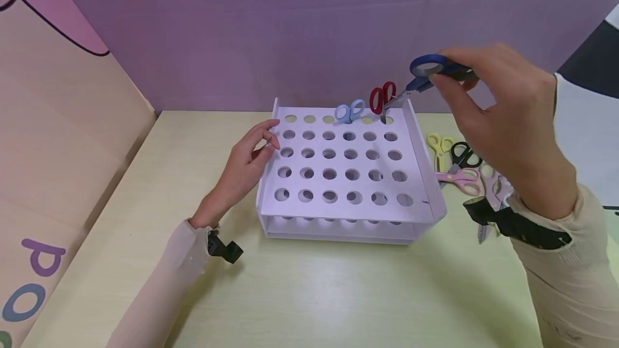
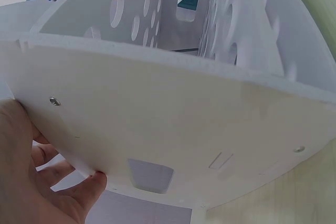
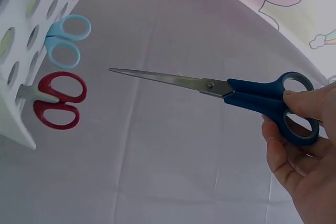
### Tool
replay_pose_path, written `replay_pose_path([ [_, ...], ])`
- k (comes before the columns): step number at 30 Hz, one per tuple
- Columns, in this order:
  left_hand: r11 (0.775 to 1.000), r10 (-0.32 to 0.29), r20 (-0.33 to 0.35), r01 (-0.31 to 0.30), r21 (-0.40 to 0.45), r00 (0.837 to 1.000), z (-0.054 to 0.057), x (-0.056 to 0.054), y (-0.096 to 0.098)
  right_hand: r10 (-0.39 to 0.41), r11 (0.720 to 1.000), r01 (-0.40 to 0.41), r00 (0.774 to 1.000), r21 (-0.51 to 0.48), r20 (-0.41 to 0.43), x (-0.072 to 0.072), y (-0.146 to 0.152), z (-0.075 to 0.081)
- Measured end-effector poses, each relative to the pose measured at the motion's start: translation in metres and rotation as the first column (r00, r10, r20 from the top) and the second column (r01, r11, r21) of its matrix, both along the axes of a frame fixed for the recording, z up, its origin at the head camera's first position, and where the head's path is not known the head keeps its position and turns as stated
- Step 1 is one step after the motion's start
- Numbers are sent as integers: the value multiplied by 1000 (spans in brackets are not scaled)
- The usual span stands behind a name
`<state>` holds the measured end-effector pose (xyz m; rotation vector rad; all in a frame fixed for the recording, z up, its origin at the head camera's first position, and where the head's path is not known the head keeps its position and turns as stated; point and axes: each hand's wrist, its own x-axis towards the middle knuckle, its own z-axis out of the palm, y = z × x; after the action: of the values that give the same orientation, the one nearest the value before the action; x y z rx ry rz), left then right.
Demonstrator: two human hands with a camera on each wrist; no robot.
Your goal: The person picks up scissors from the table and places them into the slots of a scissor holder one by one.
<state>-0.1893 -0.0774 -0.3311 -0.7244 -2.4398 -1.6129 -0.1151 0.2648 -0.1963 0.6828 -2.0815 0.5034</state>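
Observation:
My right hand pinches a pair of dark blue scissors by the finger loops, closed blades pointing to the rack. In the right wrist view, the tip is apart from the rack; in the head view it overlaps the red scissors. Those red scissors and a light blue pair stand handles up in the back row of the white, many-holed rack. At the rack's left side panel, my left hand rests its fingertips on the upper edge and outer face.
Right of the rack lies a loose pile of scissors, with yellow, black and pink handles, partly under the right forearm. A purple backdrop rises behind the pale table. A printed panel stands at left.

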Motion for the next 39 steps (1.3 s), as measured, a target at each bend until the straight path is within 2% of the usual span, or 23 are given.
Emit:
replay_pose_path([
  [9, 1000, -1, 1, 1, 0, 1000, 0, 0, 0, 86, 996, -85, 995, 40, -40, -11, -18, 9],
  [17, 1000, -1, 1, 1, 5, 1000, -1, 0, 0, 74, 993, -79, 996, 88, 57, -21, -32, 16],
  [22, 1000, -3, 5, 3, 3, 1000, -1, 0, 0, 78, 995, -85, 988, 48, 131, -27, -42, 18],
  [25, 1000, -1, 8, 1, 0, 1000, -1, 0, 0, 83, 993, -95, 983, 64, 161, -32, -47, 20],
  [35, 1000, -2, 5, 2, 2, 1000, -1, 0, 1, 154, 980, -179, 959, 87, 237, -64, -64, 20],
  [39, 1000, -4, 7, 4, 5, 1000, -1, 1, 3, 160, 976, -195, 945, 97, 287, -77, -72, 19],
])
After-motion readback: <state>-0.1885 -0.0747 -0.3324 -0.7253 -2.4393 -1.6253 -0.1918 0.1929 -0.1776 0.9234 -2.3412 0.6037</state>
